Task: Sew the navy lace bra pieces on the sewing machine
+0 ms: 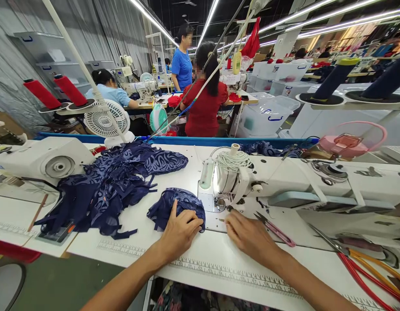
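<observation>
A navy patterned fabric piece point(183, 196), cup-shaped and folded, lies on the sewing table left of the needle plate. My left hand point(180, 229) rests on it, one finger stretched over the cloth and the others closed at its right edge. In front of the presser foot, my right hand point(248, 233) is closed with its fingertips low over the machine bed. A small brownish tip shows at those fingers; I cannot make out what it is. The white sewing machine point(232, 181) stands just beyond both hands.
A heap of navy fabric pieces point(106, 190) spreads to the left. Pink-handled snips point(277, 231) and large scissors point(342, 250) lie on the right. A ruler strip point(226, 270) runs along the front edge. A white fan point(107, 119) stands behind; several people sit or stand farther off.
</observation>
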### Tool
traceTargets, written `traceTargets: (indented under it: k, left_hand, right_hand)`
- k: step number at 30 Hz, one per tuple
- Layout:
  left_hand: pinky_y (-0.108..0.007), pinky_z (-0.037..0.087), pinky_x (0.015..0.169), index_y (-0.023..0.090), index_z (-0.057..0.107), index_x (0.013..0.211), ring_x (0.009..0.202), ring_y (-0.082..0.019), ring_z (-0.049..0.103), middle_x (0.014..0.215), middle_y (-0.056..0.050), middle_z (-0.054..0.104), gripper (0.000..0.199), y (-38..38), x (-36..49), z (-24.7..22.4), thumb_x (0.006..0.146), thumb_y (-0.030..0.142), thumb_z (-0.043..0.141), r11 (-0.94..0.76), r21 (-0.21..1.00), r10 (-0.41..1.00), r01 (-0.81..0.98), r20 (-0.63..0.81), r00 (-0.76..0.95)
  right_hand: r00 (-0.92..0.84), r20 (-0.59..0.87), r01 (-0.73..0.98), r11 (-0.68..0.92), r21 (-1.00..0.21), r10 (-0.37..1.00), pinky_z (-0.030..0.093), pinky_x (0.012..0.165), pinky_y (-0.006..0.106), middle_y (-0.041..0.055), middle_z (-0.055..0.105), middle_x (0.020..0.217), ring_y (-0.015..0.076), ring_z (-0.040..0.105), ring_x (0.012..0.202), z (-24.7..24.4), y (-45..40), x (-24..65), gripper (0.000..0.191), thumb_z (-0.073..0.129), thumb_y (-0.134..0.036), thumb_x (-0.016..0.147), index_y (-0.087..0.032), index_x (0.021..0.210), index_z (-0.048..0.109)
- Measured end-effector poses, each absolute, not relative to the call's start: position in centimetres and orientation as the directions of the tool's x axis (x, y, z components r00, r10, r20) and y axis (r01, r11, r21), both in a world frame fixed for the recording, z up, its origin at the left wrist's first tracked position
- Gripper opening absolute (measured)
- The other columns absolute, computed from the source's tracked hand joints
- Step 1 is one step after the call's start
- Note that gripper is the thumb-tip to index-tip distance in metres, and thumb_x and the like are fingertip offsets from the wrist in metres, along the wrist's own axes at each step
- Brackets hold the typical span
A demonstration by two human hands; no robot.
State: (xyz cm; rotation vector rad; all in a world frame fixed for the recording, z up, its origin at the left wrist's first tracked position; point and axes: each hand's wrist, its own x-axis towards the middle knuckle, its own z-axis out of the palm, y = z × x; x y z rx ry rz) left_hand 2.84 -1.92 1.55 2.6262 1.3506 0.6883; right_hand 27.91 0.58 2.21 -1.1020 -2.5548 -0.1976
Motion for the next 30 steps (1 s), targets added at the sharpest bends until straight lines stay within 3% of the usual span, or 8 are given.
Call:
traceTargets:
  k: [6,9,15,17,19,22,24,30]
  left_hand:
    - [-0.057,0.029,0.102,0.022,0.065,0.089,0.081,-0.019,0.058,0.079,-0.001,0.064,0.013,-0.5,4.5,2.1,0.093,0.02,0.052,-0.533,0.255,0.827,0.807,0.359,0.433]
    - [-0.051,0.032,0.096,0.021,0.064,0.08,0.081,-0.019,0.055,0.08,-0.002,0.063,0.017,0.4,5.3,2.1,0.091,0.016,0.052,-0.551,0.336,0.824,0.764,0.366,0.433]
    - [-0.033,0.042,0.076,0.019,0.058,0.079,0.079,-0.017,0.055,0.083,-0.003,0.059,0.018,1.1,5.3,1.5,0.091,0.013,0.046,-0.54,0.514,0.842,0.666,0.312,0.441]
    - [-0.03,0.044,0.074,0.02,0.054,0.084,0.081,-0.017,0.055,0.085,-0.004,0.058,0.018,1.2,5.0,1.4,0.093,0.013,0.041,-0.516,0.565,0.856,0.644,0.305,0.418]
    - [-0.03,0.046,0.076,0.02,0.052,0.087,0.084,-0.017,0.055,0.089,-0.004,0.057,0.018,1.2,4.7,1.4,0.095,0.014,0.038,-0.499,0.603,0.865,0.623,0.3,0.402]
    - [-0.03,0.047,0.081,0.02,0.05,0.087,0.088,-0.018,0.055,0.092,-0.005,0.056,0.017,1.2,4.5,1.5,0.096,0.015,0.037,-0.491,0.636,0.867,0.595,0.292,0.403]
    - [-0.031,0.046,0.082,0.02,0.049,0.086,0.089,-0.018,0.054,0.092,-0.005,0.056,0.018,1.2,4.4,1.4,0.097,0.016,0.036,-0.49,0.649,0.867,0.582,0.289,0.407]
    - [-0.031,0.046,0.082,0.02,0.049,0.086,0.089,-0.018,0.054,0.092,-0.005,0.056,0.017,1.2,4.3,1.0,0.097,0.017,0.038,-0.485,0.674,0.868,0.557,0.295,0.4]
  right_hand:
    - [-0.417,0.513,0.908,0.366,0.203,0.75,0.035,0.051,0.028,0.0105,0.065,0.093,0.0227,0.061,0.085,1.6,-0.4,35.1,0.026,0.041,-0.028,0.097,-0.016,0.101,0.064]
    - [-0.399,0.497,0.917,0.331,0.223,0.77,0.042,0.055,0.031,0.0119,0.065,0.093,0.0245,0.061,0.082,0.9,-0.6,37.2,0.038,0.035,-0.037,0.1,-0.015,0.107,0.065]
    - [-0.442,0.483,0.897,0.352,0.268,0.756,0.043,0.055,0.03,0.0117,0.066,0.085,0.0228,0.063,0.075,0.3,-1.2,37.0,0.028,0.037,-0.014,0.096,-0.013,0.094,0.064]
    - [-0.417,0.478,0.908,0.373,0.189,0.773,0.042,0.054,0.029,0.0105,0.067,0.082,0.0217,0.064,0.073,0.7,-1.4,35.7,0.026,0.036,-0.006,0.092,-0.015,0.089,0.061]
    - [-0.374,0.445,0.909,0.418,-0.001,0.814,0.039,0.049,0.026,0.0086,0.069,0.082,0.0186,0.064,0.065,1.3,-1.5,33.9,0.024,0.035,-0.006,0.092,-0.017,0.09,0.057]
    - [-0.384,0.245,0.823,0.45,-0.346,0.89,0.034,0.045,0.023,0.0016,0.068,0.075,0.0142,0.057,0.049,2.5,-1.5,30.5,0.019,0.032,-0.016,0.097,-0.022,0.093,0.05]
    - [-0.435,0.094,0.775,0.425,-0.468,0.896,0.032,0.046,0.023,-0.0025,0.064,0.067,0.0142,0.056,0.05,3.3,-1.4,28.2,0.02,0.031,-0.026,0.101,-0.024,0.087,0.045]
    - [-0.506,0.0,0.827,0.485,-0.283,0.863,0.022,0.049,0.026,-0.0025,0.057,0.057,0.0157,0.053,0.049,3.8,-0.6,24.6,0.03,0.035,-0.033,0.101,-0.023,0.073,0.038]
